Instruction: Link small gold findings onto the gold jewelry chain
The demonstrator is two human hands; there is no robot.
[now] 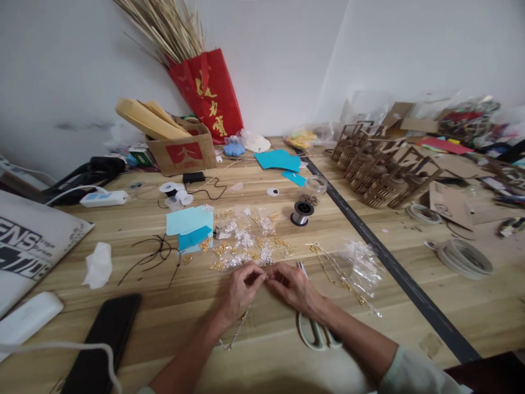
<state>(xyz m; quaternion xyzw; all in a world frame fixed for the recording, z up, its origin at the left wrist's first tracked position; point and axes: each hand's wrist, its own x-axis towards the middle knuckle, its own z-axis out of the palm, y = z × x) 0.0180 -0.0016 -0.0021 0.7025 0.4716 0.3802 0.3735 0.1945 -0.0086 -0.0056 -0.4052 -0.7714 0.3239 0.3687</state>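
My left hand [241, 290] and my right hand [292, 287] meet fingertip to fingertip over the wooden table [172, 323], both pinched on a tiny metal piece too small to name. A thin chain [235, 335] trails from under my left hand toward me. Just beyond the hands lie small clear bags of gold and silver findings [246, 241]. Pale green scissors [318, 334] lie under my right wrist. A gold chain [336, 273] stretches to the right of my right hand beside a crumpled clear bag [363, 262].
A spool of wire [302, 212], blue paper sheets [189, 225], black cord [153, 254], a black phone [104, 339], crumpled tissue [97, 265], a cardboard box [180, 148] and a red bag [209, 93] are around. Wooden laser-cut frames [377, 169] and tape rolls [463, 257] fill the right table.
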